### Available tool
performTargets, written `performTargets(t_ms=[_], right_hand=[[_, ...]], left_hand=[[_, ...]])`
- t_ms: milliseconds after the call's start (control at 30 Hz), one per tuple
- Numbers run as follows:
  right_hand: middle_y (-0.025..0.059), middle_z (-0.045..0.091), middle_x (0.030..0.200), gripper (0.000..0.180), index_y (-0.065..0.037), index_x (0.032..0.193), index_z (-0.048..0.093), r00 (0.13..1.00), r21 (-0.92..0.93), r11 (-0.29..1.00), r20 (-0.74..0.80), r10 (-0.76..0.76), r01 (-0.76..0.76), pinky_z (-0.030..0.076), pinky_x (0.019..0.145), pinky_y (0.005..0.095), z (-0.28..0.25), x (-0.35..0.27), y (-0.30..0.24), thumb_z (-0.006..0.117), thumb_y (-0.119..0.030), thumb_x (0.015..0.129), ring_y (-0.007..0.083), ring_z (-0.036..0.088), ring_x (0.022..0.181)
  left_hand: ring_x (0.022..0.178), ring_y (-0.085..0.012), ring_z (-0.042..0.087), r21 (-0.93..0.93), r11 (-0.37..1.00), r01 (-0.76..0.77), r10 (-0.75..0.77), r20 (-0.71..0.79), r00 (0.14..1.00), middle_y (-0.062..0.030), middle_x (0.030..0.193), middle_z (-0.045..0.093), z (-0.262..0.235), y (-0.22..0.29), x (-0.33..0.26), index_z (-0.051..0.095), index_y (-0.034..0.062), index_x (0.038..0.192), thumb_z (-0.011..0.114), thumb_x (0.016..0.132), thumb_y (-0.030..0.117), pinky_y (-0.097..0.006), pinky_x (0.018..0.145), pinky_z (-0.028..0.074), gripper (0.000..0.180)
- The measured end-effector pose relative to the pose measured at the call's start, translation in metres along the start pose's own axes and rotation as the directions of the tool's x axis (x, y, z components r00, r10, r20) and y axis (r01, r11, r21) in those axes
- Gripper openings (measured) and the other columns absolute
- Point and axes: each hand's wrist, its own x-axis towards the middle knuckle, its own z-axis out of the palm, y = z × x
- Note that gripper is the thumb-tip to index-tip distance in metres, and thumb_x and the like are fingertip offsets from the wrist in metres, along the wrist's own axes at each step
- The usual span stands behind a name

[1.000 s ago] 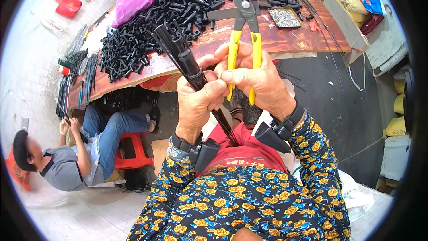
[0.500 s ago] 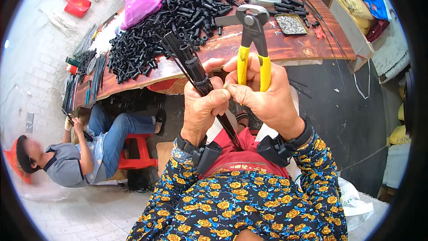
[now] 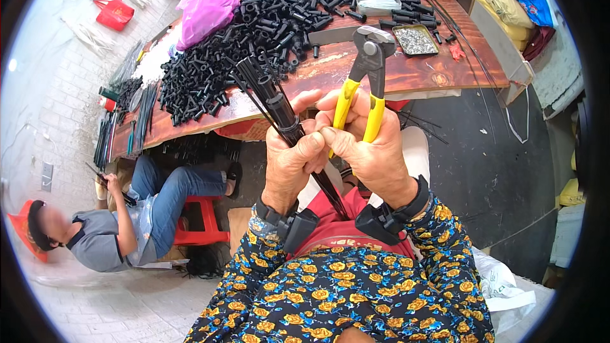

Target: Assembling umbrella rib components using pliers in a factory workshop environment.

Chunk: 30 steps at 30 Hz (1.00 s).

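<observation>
Pinching close together, the thumbs [image 3: 310, 146] are nearly meeting over something too small to tell. The left hand [image 3: 286, 165] is gripping one bundle of thin black rods [image 3: 277, 103], slanting above the red-clothed lap [image 3: 318, 228]; it is probably feeling light, springy and slick, calling for a hold round its thick part. The right hand [image 3: 375, 165] is cradling one pair of yellow-handled pliers [image 3: 368, 68], likely heavier and rigid, best taken by both grips. Beyond, one shallow tray [image 3: 416, 39], one clear box [image 3: 378, 5] and uncountably many black tubes [image 3: 267, 32] are lying on one table [image 3: 467, 76].
</observation>
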Motion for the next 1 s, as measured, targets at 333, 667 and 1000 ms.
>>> performTargets(t_ms=[333,667,1000], right_hand=[[0.0006,0.059,0.084,0.022,-0.002,0.111,0.057,1.000,-0.148,0.989,-0.006,-0.004,0.003,0.048,0.057,0.0211,0.008,0.012,-0.006,0.054,0.005,0.091,0.0055,0.058,0.066],[0.0082,0.061,0.098,0.036,0.002,0.126,0.047,0.997,-0.241,0.970,0.073,0.038,-0.019,0.056,0.051,0.0254,0.016,0.018,-0.012,0.053,0.007,0.091,0.0115,0.062,0.063],[0.0045,0.061,0.085,0.031,0.001,0.121,0.049,0.997,-0.220,0.976,0.077,0.012,0.005,0.049,0.048,0.0234,0.016,0.020,-0.011,0.052,0.006,0.091,0.0091,0.060,0.057]], left_hand=[[0.045,-0.0028,0.041,0.094,0.991,-0.091,0.093,-0.008,0.996,0.0048,0.059,0.049,0.000,-0.005,0.001,0.040,-0.0008,0.140,0.071,0.086,0.039,-0.019,0.041,0.031,0.073],[0.046,-0.0034,0.039,0.149,0.989,-0.003,0.025,-0.146,0.989,0.0039,0.057,0.048,0.004,-0.003,-0.002,0.046,0.0003,0.137,0.038,0.081,0.082,-0.020,0.043,0.030,0.099],[0.042,-0.0035,0.037,0.144,0.988,0.054,-0.034,-0.133,0.990,0.0048,0.057,0.046,-0.001,-0.004,0.000,0.046,0.0021,0.134,0.034,0.077,0.086,-0.018,0.039,0.029,0.103]])
